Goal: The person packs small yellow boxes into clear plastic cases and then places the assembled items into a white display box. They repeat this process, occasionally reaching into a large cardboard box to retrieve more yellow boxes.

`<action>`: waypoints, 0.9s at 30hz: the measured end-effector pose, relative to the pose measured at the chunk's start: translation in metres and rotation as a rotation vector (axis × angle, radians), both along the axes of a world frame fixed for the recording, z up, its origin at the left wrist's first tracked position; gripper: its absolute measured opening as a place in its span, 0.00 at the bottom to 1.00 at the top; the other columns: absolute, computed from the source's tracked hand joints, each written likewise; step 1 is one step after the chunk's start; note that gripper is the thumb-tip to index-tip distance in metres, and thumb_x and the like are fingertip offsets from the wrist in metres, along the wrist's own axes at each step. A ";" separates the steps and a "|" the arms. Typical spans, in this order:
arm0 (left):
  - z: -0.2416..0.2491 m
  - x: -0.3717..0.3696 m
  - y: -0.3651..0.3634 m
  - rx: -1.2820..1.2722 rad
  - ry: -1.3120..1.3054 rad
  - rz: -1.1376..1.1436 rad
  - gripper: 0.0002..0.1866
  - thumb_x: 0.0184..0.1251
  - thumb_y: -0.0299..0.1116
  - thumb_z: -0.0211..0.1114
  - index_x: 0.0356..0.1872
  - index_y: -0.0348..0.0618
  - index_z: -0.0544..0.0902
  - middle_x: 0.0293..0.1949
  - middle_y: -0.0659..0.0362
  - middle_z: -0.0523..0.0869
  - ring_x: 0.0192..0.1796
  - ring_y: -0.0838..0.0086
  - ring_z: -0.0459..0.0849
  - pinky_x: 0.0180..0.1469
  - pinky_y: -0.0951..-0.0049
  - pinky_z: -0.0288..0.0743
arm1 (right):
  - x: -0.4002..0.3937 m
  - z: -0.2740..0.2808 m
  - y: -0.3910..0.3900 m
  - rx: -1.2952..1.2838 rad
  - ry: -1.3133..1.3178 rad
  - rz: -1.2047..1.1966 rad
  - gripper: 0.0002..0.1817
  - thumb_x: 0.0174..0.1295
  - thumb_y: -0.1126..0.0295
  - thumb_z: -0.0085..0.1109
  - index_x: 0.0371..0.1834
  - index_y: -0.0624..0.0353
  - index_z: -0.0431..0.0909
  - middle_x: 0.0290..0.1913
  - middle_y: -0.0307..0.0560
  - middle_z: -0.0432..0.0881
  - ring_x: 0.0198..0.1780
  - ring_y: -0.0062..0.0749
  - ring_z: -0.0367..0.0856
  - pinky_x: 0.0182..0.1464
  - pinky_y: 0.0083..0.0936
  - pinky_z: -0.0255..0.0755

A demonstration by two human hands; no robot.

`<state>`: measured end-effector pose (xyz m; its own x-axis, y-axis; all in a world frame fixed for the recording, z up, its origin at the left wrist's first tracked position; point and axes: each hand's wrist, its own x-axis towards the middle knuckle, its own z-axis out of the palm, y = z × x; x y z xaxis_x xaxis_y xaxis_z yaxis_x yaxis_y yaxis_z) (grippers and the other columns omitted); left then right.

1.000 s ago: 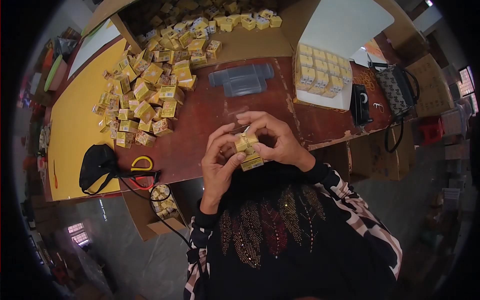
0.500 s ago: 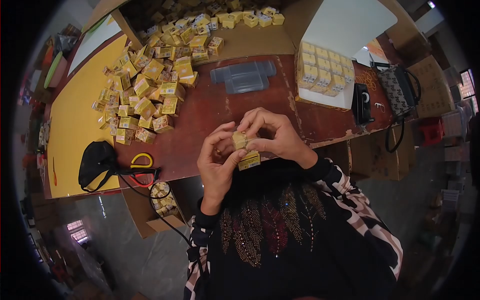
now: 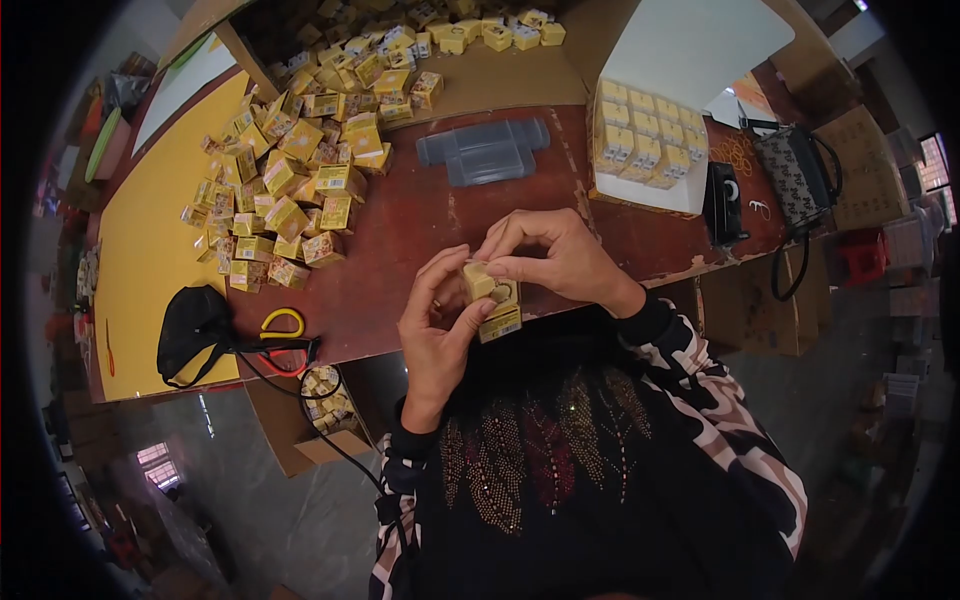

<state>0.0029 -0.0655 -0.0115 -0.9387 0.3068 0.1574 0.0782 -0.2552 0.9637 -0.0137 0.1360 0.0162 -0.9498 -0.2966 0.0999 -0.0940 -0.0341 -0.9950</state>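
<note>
A small yellow carton [image 3: 500, 325] is held in front of my chest, close to the table's front edge. My left hand [image 3: 435, 325] is closed around its left side, thumb on the near face. From the right, my right hand [image 3: 560, 260] pinches at the carton's top, thumb and forefinger beside a pale yellow flap. A round dark ring shape shows on the top next to my left thumb. The fingers cover part of the carton.
Many yellow cartons [image 3: 290, 175] lie piled at the left. A clear plastic tray [image 3: 484, 152] sits mid-table. Rows of cartons stand in a white-lined box [image 3: 650, 190] at the right, near a black handbag [image 3: 800, 175]. Yellow-and-red-handled scissors [image 3: 284, 322] and a black pouch [image 3: 195, 330] lie at front left.
My right thumb has moved back and up from the carton's front, so more of its top with the round shape shows. My left hand has barely moved.
</note>
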 end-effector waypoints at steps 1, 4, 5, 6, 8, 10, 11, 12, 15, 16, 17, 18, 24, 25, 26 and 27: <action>0.002 0.000 0.000 -0.001 -0.002 -0.002 0.29 0.60 0.14 0.69 0.64 0.36 0.73 0.66 0.52 0.73 0.57 0.71 0.83 0.56 0.73 0.80 | 0.000 0.000 0.000 -0.001 -0.002 -0.002 0.05 0.62 0.76 0.68 0.35 0.66 0.82 0.45 0.50 0.85 0.50 0.26 0.82 0.53 0.24 0.77; 0.012 0.002 0.003 -0.035 -0.067 -0.036 0.31 0.61 0.14 0.69 0.66 0.37 0.72 0.62 0.53 0.78 0.56 0.72 0.84 0.56 0.74 0.80 | -0.001 0.001 0.000 0.023 -0.017 -0.077 0.08 0.63 0.72 0.68 0.35 0.67 0.82 0.39 0.45 0.87 0.41 0.20 0.84 0.45 0.19 0.78; 0.014 0.003 0.005 -0.022 -0.101 -0.038 0.31 0.61 0.15 0.69 0.66 0.37 0.72 0.59 0.54 0.80 0.55 0.72 0.84 0.56 0.74 0.79 | -0.001 0.003 0.001 0.029 -0.053 -0.090 0.08 0.63 0.72 0.68 0.35 0.67 0.82 0.39 0.45 0.87 0.40 0.20 0.84 0.44 0.19 0.78; 0.015 0.005 0.006 -0.009 -0.136 -0.038 0.31 0.62 0.15 0.68 0.67 0.38 0.71 0.57 0.54 0.82 0.55 0.72 0.84 0.57 0.74 0.79 | -0.001 0.003 0.002 0.034 -0.091 -0.102 0.07 0.63 0.73 0.68 0.35 0.67 0.82 0.39 0.45 0.88 0.40 0.20 0.84 0.44 0.19 0.78; 0.010 0.003 0.007 0.009 -0.134 -0.007 0.30 0.63 0.15 0.68 0.67 0.38 0.71 0.58 0.54 0.82 0.55 0.72 0.84 0.57 0.74 0.79 | 0.000 0.000 0.001 0.032 -0.056 -0.077 0.06 0.63 0.74 0.67 0.36 0.67 0.83 0.42 0.47 0.87 0.43 0.23 0.84 0.47 0.21 0.78; 0.008 0.003 0.007 0.027 -0.133 0.018 0.30 0.63 0.16 0.68 0.67 0.38 0.71 0.58 0.54 0.82 0.55 0.72 0.84 0.57 0.73 0.79 | 0.003 -0.002 0.001 0.031 -0.023 -0.057 0.05 0.63 0.75 0.67 0.37 0.67 0.83 0.44 0.49 0.86 0.46 0.25 0.84 0.50 0.22 0.78; 0.009 0.004 0.006 0.044 -0.156 -0.014 0.29 0.64 0.16 0.68 0.66 0.37 0.72 0.60 0.53 0.79 0.56 0.71 0.84 0.58 0.73 0.79 | 0.005 -0.002 0.002 0.042 -0.019 -0.064 0.05 0.63 0.75 0.67 0.37 0.67 0.83 0.44 0.49 0.86 0.46 0.25 0.84 0.50 0.22 0.78; 0.009 0.004 0.005 0.061 -0.177 -0.044 0.28 0.64 0.17 0.68 0.65 0.37 0.73 0.63 0.52 0.77 0.57 0.70 0.83 0.58 0.72 0.79 | 0.005 -0.001 0.002 0.053 -0.015 -0.070 0.06 0.63 0.75 0.67 0.37 0.67 0.83 0.44 0.49 0.86 0.46 0.25 0.84 0.50 0.22 0.78; -0.002 0.002 0.005 0.022 -0.097 -0.027 0.24 0.65 0.18 0.68 0.63 0.35 0.76 0.67 0.52 0.73 0.59 0.69 0.82 0.59 0.72 0.79 | 0.005 -0.004 0.002 0.089 0.121 -0.099 0.07 0.64 0.73 0.67 0.35 0.67 0.82 0.40 0.46 0.87 0.42 0.21 0.84 0.46 0.21 0.78; -0.002 0.002 0.006 0.023 -0.096 -0.029 0.24 0.65 0.18 0.68 0.63 0.35 0.76 0.67 0.52 0.73 0.59 0.69 0.82 0.59 0.72 0.79 | 0.005 -0.004 0.003 0.090 0.122 -0.101 0.07 0.64 0.73 0.67 0.35 0.67 0.82 0.40 0.46 0.87 0.42 0.21 0.84 0.46 0.21 0.78; 0.000 0.002 0.008 0.020 -0.086 -0.023 0.23 0.66 0.18 0.67 0.62 0.35 0.77 0.67 0.52 0.72 0.59 0.69 0.82 0.59 0.72 0.79 | 0.004 -0.003 0.004 0.032 0.046 -0.089 0.07 0.64 0.73 0.67 0.34 0.67 0.82 0.41 0.46 0.87 0.42 0.22 0.84 0.46 0.21 0.78; 0.001 0.002 0.009 0.016 -0.075 -0.017 0.21 0.66 0.18 0.67 0.61 0.34 0.78 0.67 0.52 0.72 0.59 0.69 0.82 0.60 0.72 0.79 | 0.004 -0.003 0.004 -0.027 -0.029 -0.078 0.07 0.64 0.73 0.67 0.34 0.67 0.82 0.42 0.46 0.87 0.42 0.22 0.84 0.46 0.20 0.78; -0.003 -0.001 0.010 -0.016 -0.024 -0.022 0.21 0.67 0.17 0.65 0.61 0.34 0.78 0.67 0.53 0.72 0.59 0.69 0.82 0.60 0.72 0.79 | 0.004 -0.012 0.006 0.087 0.176 -0.103 0.07 0.64 0.72 0.67 0.34 0.66 0.82 0.42 0.46 0.86 0.41 0.22 0.84 0.45 0.20 0.77; -0.003 -0.001 0.010 -0.017 -0.025 -0.024 0.21 0.67 0.17 0.65 0.61 0.34 0.78 0.67 0.53 0.72 0.59 0.69 0.82 0.60 0.72 0.79 | 0.005 -0.013 0.006 0.086 0.175 -0.106 0.07 0.64 0.72 0.67 0.34 0.66 0.82 0.42 0.46 0.86 0.41 0.22 0.84 0.45 0.20 0.77; -0.003 -0.001 0.011 -0.017 -0.037 -0.023 0.21 0.67 0.16 0.65 0.61 0.34 0.78 0.67 0.53 0.72 0.59 0.69 0.82 0.60 0.72 0.79 | 0.006 -0.013 0.006 0.075 0.134 -0.115 0.07 0.63 0.72 0.67 0.34 0.66 0.82 0.42 0.46 0.86 0.41 0.22 0.84 0.46 0.21 0.77; -0.003 -0.001 0.012 -0.016 -0.047 -0.023 0.22 0.66 0.16 0.65 0.62 0.34 0.77 0.67 0.53 0.72 0.59 0.70 0.82 0.59 0.72 0.79 | 0.007 -0.014 0.006 0.064 0.094 -0.124 0.08 0.63 0.71 0.68 0.34 0.66 0.83 0.41 0.46 0.87 0.41 0.22 0.84 0.46 0.22 0.77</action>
<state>0.0018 -0.0536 -0.0144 -0.9377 0.3300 0.1086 0.0274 -0.2413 0.9701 -0.0070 0.1421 0.0026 -0.9669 -0.1859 0.1748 -0.1863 0.0465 -0.9814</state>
